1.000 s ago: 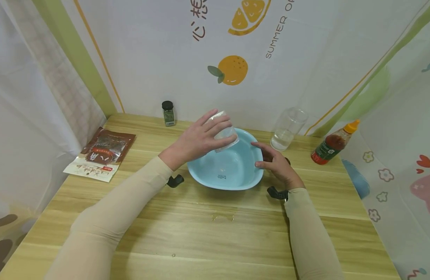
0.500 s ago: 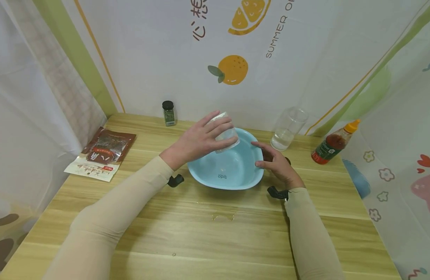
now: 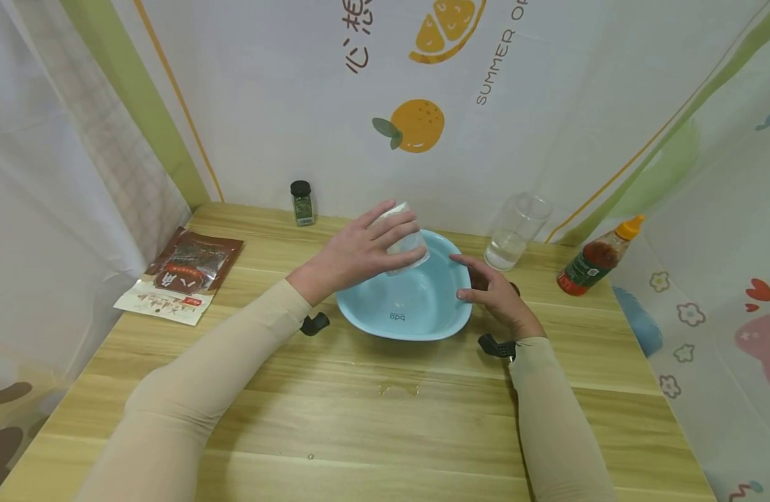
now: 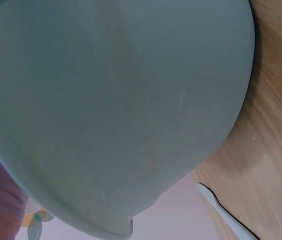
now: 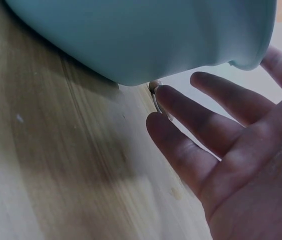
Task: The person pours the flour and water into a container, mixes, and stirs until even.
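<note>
On the bench [image 3: 359, 432] I see a spice jar [image 3: 302, 206], pouch [image 3: 185, 273], glass [image 3: 505, 245], sauce bottle [image 3: 587, 268]. Basin [image 3: 422, 298] wall blocks my left wrist view; left thumb hidden. Left hand [image 3: 355, 254] grips tilted cup [image 3: 412, 243] over basin; right hand [image 3: 499, 294] has fingers spread, loose, at basin's right rim.

hands [image 3: 362, 247]: 2 | cup [image 3: 410, 243]: 1 | basin [image 3: 422, 300]: 1 | glass [image 3: 518, 231]: 1 | bottle [image 3: 593, 265]: 1 | jar [image 3: 302, 206]: 1 | packet [image 3: 182, 273]: 1

Head view bright; soft shadow beside sleeve [image 3: 203, 376] on table [image 3: 359, 432]; faint glare inside basin [image 3: 416, 300]; 2 wrist views dimmer.
</note>
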{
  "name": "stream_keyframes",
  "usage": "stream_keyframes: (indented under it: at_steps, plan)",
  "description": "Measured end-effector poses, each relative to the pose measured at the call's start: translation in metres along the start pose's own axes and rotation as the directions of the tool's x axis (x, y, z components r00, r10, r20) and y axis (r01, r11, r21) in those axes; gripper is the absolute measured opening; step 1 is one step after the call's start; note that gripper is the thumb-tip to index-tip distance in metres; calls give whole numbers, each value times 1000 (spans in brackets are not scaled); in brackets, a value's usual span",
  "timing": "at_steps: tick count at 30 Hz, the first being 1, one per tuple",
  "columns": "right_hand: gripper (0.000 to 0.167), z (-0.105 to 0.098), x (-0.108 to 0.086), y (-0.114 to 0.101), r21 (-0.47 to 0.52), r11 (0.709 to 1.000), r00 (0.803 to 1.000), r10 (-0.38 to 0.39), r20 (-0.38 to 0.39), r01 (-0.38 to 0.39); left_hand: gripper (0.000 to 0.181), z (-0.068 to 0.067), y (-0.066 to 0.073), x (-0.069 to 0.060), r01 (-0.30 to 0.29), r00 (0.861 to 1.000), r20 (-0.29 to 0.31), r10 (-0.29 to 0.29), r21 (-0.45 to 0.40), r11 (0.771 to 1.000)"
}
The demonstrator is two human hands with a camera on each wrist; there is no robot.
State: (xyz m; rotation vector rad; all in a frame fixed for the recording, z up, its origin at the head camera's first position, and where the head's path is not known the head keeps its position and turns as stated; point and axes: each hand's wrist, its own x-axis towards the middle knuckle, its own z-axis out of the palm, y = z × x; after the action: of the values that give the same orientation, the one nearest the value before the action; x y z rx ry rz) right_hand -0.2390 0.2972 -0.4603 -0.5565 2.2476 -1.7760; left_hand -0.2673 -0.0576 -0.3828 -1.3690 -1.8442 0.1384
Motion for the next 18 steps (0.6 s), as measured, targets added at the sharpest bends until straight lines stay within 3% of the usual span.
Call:
stream_keyframes:
  at_steps: [8,18]
  plan:
    - [74,2,2,1,12,1000,1000,4,17,-4,68,1,-1,-4,-4,1000,20,4,15,1000]
    - [71,-3,0,0,8,1000,1000,-1,24,1,67,5,2,0,-19,1000,-1,19,30,999]
